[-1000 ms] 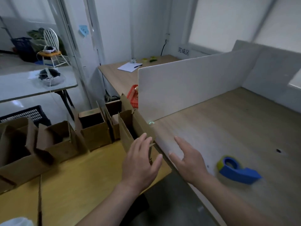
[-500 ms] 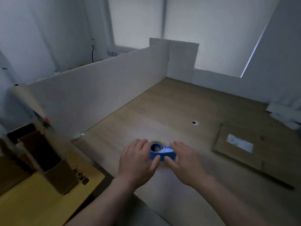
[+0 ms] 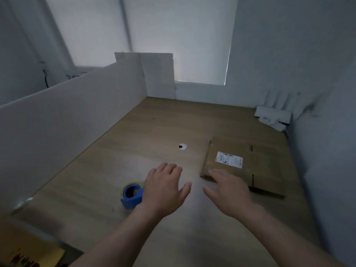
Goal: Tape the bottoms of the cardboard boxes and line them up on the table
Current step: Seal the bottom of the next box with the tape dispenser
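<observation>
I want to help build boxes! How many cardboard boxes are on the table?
1. A flattened cardboard box lies on the right side of the table, its near corner by the right hand. Others may sit out of view at the dim lower left.

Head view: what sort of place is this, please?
Most likely an indoor packing workstation: a wooden table enclosed by white partition boards, a flattened cardboard box with a shipping label lying on it, and a blue tape dispenser next to the left hand.
</observation>
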The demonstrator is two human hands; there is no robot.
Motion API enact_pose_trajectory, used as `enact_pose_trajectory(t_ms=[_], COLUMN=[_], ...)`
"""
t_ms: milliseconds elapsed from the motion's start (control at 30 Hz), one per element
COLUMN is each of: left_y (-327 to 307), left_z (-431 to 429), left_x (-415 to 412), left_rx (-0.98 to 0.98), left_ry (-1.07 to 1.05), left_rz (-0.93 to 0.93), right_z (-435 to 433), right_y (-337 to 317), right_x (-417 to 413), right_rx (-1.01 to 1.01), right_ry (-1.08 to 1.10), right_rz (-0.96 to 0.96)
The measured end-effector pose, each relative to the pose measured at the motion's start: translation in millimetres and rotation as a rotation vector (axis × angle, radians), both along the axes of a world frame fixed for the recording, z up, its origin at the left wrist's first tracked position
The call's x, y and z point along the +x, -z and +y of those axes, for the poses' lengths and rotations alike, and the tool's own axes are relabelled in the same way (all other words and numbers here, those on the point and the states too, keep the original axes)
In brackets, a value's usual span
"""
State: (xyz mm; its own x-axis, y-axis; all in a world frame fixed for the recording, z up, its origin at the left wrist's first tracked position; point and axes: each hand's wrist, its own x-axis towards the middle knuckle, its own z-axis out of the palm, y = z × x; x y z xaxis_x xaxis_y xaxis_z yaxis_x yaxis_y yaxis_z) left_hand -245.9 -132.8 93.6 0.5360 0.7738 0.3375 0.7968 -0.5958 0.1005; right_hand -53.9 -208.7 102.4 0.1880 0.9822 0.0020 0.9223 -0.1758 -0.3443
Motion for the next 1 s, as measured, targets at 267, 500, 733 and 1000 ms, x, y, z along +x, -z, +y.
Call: enact_pose_trajectory(t_ms=[267, 500, 733, 1000], left_y=[22.6, 40.5, 70.1, 100.2], left_z=[45.5, 97.5, 123.0, 135.5], left_x=[53.2, 80.8, 106.8, 140.8], left_rx=[0.024, -0.012, -0.081, -0.142], left_ry=[0.183, 0.337, 0.460, 0.476], left_rz=[0.009, 0.003, 0.074, 0.103], right_z=[7.8, 31.8, 40.5, 49.2], right_y=[13.9, 29.5, 49.6, 85.0], right_x=[44.8, 48.5, 54.8, 94.3], right_rx=[-0.030, -0.055, -0.108, -0.181], right_ry=[0.205, 0.372, 0.459, 0.451], right_rz=[-0.022, -0.048, -0.070, -0.091])
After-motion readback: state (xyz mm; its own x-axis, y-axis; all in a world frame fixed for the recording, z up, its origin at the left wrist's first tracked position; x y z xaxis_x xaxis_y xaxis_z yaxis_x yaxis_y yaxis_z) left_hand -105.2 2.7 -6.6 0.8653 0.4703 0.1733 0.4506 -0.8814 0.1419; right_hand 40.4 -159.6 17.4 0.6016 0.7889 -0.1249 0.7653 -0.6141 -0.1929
